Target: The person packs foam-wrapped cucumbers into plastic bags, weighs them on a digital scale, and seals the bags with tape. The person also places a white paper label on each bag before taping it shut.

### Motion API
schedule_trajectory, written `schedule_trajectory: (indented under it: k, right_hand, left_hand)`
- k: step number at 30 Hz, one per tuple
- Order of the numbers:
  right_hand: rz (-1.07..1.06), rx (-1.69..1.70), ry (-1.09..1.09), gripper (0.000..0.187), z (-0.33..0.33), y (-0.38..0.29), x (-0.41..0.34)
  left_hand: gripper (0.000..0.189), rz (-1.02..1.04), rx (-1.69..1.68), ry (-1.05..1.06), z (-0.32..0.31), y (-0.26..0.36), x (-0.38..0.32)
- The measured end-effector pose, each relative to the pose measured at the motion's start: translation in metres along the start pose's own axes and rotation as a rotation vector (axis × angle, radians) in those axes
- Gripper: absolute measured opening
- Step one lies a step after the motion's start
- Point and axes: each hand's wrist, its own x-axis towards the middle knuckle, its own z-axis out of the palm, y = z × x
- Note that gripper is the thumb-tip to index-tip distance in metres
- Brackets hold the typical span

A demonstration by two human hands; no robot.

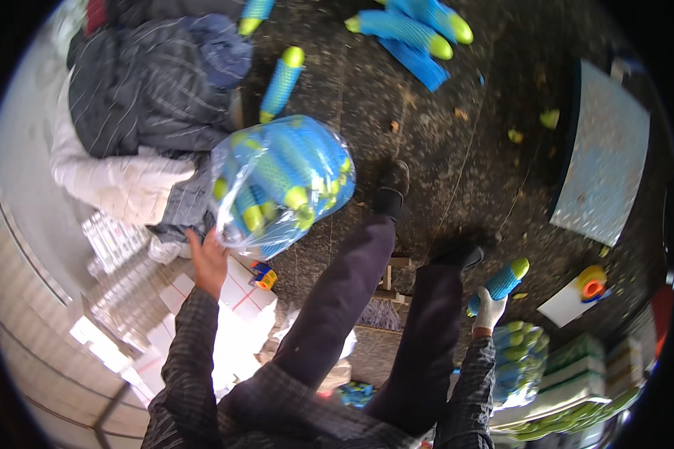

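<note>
A clear plastic bag full of long yellow-green vegetables in blue foam-net sleeves lies in front of me, left of my legs. My left hand, bare, is at the near rim of the bag; its fingers hold the film, with the thumb apart. My right hand wears a whitish glove and grips one netted vegetable, whose yellow-green tip sticks out of the blue net. This piece is beside my right shoe, well apart from the bag.
More netted vegetables lie on the dark, littered floor. Dark clothing is heaped at left, above white cartons. A tape dispenser sits nearby. At right are a bluish board, a tape roll and another filled bag.
</note>
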Motion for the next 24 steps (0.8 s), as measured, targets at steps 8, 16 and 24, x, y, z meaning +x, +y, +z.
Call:
schedule_trajectory:
  k: [8, 16, 24]
  right_hand:
    - [-0.321, -0.231, -0.393, 0.047, -0.020, -0.267, -0.115]
    - [-0.244, -0.410, -0.328, 0.046, -0.078, -0.280, -0.166]
    - [-0.117, -0.563, -0.250, 0.046, -0.123, -0.263, -0.216]
  left_hand:
    - [0.060, 0.466, 0.443, 0.416, 0.043, 0.024, -0.023]
    - [0.044, 0.635, 1.305, 0.513, 0.043, -0.020, -0.001]
    - [0.066, -0.268, 0.065, -0.204, 0.031, 0.026, 0.010]
